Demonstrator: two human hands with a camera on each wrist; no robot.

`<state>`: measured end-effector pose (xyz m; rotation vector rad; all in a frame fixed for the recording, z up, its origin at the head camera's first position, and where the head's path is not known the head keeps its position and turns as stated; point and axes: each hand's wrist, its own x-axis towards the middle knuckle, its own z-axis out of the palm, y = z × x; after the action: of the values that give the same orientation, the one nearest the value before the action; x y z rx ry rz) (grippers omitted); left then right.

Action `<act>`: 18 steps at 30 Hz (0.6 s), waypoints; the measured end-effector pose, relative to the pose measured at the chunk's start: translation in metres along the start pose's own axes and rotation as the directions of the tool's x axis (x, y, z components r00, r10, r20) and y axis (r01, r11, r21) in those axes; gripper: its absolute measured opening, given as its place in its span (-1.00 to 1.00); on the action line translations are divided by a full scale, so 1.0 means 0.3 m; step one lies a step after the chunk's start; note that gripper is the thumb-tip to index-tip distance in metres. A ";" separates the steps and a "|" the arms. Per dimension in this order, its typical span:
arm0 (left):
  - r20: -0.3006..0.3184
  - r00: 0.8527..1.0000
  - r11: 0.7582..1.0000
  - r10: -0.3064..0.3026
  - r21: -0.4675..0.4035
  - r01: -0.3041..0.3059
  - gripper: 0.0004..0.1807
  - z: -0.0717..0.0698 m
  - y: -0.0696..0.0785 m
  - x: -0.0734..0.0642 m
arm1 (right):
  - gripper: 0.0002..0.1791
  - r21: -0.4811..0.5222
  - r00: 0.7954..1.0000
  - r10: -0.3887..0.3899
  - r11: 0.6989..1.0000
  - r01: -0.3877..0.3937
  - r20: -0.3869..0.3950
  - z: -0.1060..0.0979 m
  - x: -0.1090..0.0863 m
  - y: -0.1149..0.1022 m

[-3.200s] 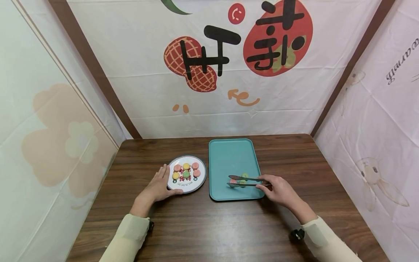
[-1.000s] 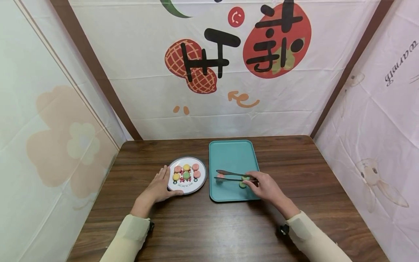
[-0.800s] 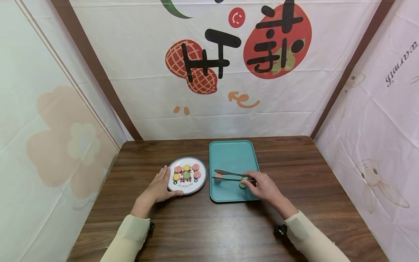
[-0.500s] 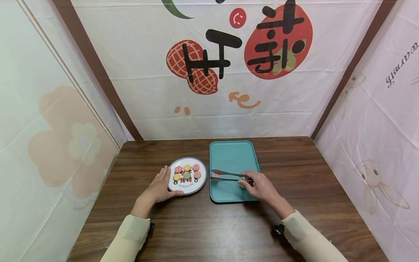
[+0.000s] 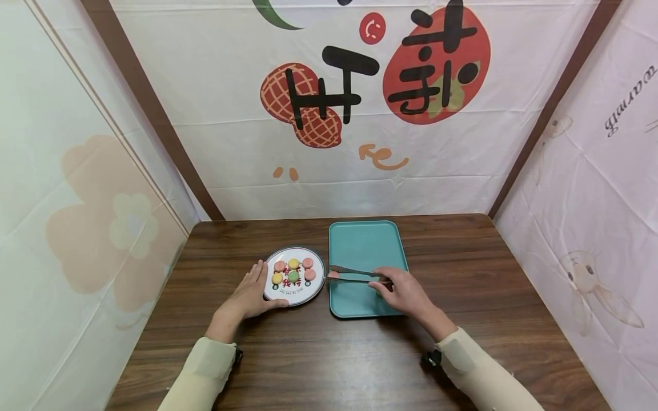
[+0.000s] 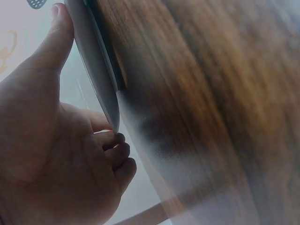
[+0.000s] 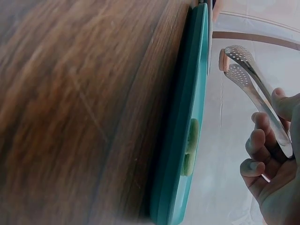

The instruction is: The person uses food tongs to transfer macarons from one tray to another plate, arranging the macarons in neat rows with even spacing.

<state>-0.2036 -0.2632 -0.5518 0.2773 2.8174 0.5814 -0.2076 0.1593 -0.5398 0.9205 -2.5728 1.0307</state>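
Observation:
My right hand (image 5: 403, 292) grips metal tongs (image 5: 356, 271) with perforated tips. Between those tips is a pink macaron (image 7: 222, 60), raised above the teal tray's left edge in the head view. Green macarons (image 7: 191, 137) lie in the tray (image 5: 367, 245); in the head view my right hand mostly covers them. My left hand (image 5: 247, 294) rests against the left side of a round white plate (image 5: 311, 290), its thumb at the near rim. On the plate sit pink macarons (image 5: 309, 274), yellow macarons (image 5: 293, 264) and one green macaron (image 5: 293, 276), in two rows.
Plate and tray stand side by side on a dark wooden table (image 5: 339, 359), with a narrow gap between them. A printed white cloth (image 5: 216, 142) hangs behind the table, and similar panels flank both sides.
The tongs closed round the pink macaron in the tray, then my right hand carried it left toward the plate. My left hand has stayed at the plate.

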 end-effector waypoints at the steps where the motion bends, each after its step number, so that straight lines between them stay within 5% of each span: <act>1: 0.000 1.000 1.000 0.000 0.000 0.000 0.50 0.000 0.000 0.000 | -0.70 -0.001 1.000 -0.002 1.000 0.002 0.000 0.003 0.002 0.000; 18: 0.003 1.000 1.000 -0.003 0.007 0.003 0.49 -0.001 0.004 -0.002 | -0.70 0.033 1.000 0.000 0.999 -0.001 0.019 0.041 0.039 -0.024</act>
<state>-0.2030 -0.2623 -0.5509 0.2753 2.8173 0.5704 -0.2118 0.1416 -0.5400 0.9420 -2.5794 1.0722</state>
